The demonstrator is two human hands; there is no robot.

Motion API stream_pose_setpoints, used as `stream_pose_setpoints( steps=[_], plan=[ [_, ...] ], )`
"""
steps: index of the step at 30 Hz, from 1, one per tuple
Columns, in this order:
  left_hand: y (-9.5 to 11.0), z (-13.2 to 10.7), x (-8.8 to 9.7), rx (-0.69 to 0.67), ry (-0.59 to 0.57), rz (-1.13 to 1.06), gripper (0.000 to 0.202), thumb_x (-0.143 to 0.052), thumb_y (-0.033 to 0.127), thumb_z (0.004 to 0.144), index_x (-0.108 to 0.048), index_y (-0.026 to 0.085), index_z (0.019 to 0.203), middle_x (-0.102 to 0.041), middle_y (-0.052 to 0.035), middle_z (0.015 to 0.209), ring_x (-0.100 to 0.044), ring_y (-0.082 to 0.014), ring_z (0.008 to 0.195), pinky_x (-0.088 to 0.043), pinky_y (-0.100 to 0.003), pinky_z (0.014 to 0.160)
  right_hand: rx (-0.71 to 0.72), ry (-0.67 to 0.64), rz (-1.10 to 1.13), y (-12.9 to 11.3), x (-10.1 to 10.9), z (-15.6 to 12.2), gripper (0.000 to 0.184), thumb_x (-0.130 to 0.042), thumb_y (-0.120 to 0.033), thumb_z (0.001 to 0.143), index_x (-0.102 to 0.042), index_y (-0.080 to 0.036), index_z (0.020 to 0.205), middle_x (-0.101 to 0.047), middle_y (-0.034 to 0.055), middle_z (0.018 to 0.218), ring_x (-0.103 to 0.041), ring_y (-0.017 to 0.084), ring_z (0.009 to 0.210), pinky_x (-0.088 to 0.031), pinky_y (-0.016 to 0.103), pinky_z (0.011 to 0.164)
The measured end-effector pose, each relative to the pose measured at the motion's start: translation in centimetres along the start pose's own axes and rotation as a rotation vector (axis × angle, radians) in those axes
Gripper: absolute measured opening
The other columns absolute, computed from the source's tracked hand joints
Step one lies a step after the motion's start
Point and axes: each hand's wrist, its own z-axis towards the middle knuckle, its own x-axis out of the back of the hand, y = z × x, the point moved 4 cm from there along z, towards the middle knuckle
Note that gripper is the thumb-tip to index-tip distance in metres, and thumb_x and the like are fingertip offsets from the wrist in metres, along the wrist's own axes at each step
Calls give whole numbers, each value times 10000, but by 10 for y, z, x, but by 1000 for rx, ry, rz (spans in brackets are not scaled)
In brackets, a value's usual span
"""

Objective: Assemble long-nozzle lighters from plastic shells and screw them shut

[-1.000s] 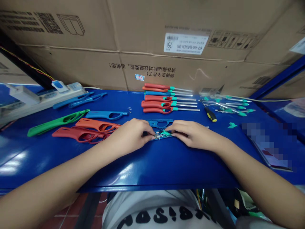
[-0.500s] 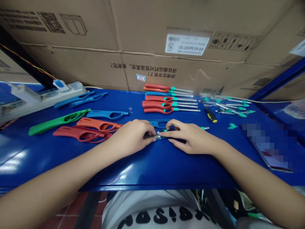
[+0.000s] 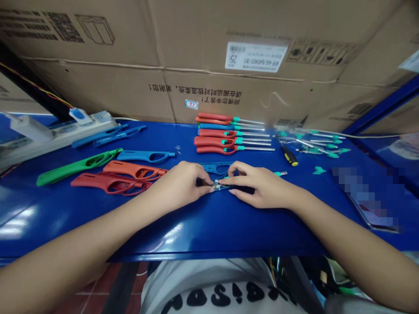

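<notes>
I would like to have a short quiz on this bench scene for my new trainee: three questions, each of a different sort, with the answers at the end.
1. Multiple choice. What colour is the leftmost shell?
A) orange
B) green
C) red

2. True or false? The screwdriver has a black and yellow handle.

3. Fill in the colour. Just beyond the left hand and the right hand lies a handle shell coloured ____.

Key: 1 B; 2 true; 3 blue.

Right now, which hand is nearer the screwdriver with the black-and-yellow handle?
Right. The right hand is left of the screwdriver and closer to the person, not touching it; the left hand is farther left.
</notes>
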Motion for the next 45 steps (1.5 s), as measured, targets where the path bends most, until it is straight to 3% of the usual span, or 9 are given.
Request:
stream_pose_setpoints(
  steps=[7,15,18,22,30,36,39,42,45],
  plan=[
    [1,-1,2,14,4,-5,139,-747,229,827,-807,227,953,-770,-9,881,-651,-148,663,-449,-268,648,-4,41,81,3,-1,2,383,-575,-270,969,-646,-261,1346,-584,90,1188,-623,182,921,-533,338,815],
    [4,-5,22,9,131,54,123,-679,291,863,-781,249,918,-764,14,909,-665,-160,695,-486,-293,685,27,359,91,15,16,2,327,-506,-118,958,-695,-209,1208,-601,92,1057,-617,192,923,-538,360,811],
    [2,-5,24,-26,163,182,194,-597,194,881,-767,233,966,-752,-17,1010,-691,-215,869,-523,-350,819,-5,306,40,24,13,2,339,-508,-72,922,-745,-218,1115,-586,116,1140,-589,246,1073,-520,447,926],
    [-8,-1,17,-78,106,343,367,-508,77,855,-727,186,1129,-714,-79,1160,-639,-291,1107,-485,-467,1010,-126,227,100,39,7,0,258,-584,-110,904,-769,-245,1023,-574,104,1242,-557,273,1198,-465,525,1047],
    [-22,7,11,-110,92,339,332,-534,111,892,-710,201,1158,-663,-98,1166,-593,-309,1096,-460,-537,1036,-190,267,170,43,8,2,237,-583,-148,911,-720,-232,1086,-574,107,1177,-590,260,1162,-485,523,1045],
    [-24,11,8,-173,114,279,321,-509,120,923,-666,209,1187,-591,-113,1185,-592,-292,1113,-494,-489,995,-141,197,104,37,3,2,364,-521,-132,946,-693,-287,1227,-539,102,1369,-503,279,1326,-387,562,1140],
    [-25,14,7,-209,129,241,285,-494,127,938,-654,180,1168,-606,-119,1180,-618,-270,1088,-520,-431,963,-154,204,113,39,1,3,256,-560,-165,937,-732,-264,1099,-578,99,1329,-539,276,1281,-418,538,1111],
    [-24,15,8,-232,166,217,257,-452,159,979,-650,158,1143,-668,-117,1148,-645,-263,1081,-524,-415,966,-167,317,178,41,5,5,95,-646,-247,903,-709,-214,967,-663,99,1143,-628,254,1107,-498,473,1004],
    [-17,13,14,-223,249,147,237,-491,229,994,-659,157,1145,-714,-101,1133,-684,-235,1008,-543,-383,928,-272,436,249,44,10,5,142,-627,-330,920,-685,-203,899,-706,72,952,-660,219,879,-546,412,829]
  ],
)
